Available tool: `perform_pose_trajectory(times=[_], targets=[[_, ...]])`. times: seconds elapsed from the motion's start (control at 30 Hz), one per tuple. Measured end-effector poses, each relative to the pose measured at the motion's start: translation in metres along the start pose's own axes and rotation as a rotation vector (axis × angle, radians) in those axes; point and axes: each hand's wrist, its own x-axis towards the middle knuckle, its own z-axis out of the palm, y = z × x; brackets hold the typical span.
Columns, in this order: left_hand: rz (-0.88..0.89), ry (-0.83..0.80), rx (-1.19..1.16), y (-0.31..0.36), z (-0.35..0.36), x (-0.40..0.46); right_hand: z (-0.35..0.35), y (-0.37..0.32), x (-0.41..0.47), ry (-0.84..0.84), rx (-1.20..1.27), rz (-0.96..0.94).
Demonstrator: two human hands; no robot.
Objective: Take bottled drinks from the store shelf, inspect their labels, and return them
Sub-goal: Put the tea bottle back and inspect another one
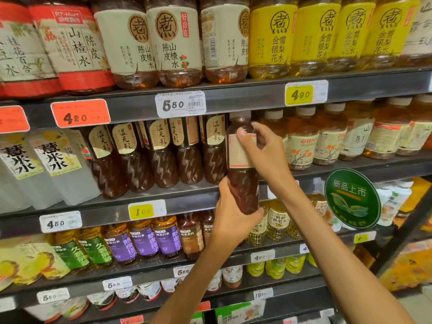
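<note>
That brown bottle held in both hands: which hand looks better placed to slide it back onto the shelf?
Probably the left hand: it wraps the brown bottle's base, bearing it, while the right hand only pinches the label.

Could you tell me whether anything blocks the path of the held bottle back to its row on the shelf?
Nothing visible does. The bottle, held by the left hand and right hand, is in front of the shelf edge, just right of the matching dark bottles; the slot behind it is hidden.

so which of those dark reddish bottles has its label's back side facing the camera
The held bottle, gripped by the left hand and right hand. The shelved ones show their front labels.
</note>
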Motion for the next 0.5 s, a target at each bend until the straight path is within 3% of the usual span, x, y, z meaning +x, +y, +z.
perform_pose_trajectory(times=[0.1, 0.3, 0.43, 0.5], targets=[[-0.042, -0.111, -0.2, -0.007, -0.019, -0.018, -0.005, -0.001, -0.013, -0.103, 0.208, 0.109], [-0.118, -0.654, -0.798, -0.013, -0.055, -0.047, -0.004, -0.018, -0.026, -0.476, 1.094, 0.435], [-0.108, -0.772, -0.829, -0.015, -0.064, -0.059, 0.005, -0.03, -0.035, -0.484, 1.161, 0.373], [-0.101, -0.716, -0.795, -0.016, -0.065, -0.062, 0.004, -0.037, -0.041, -0.447, 1.064, 0.341]])
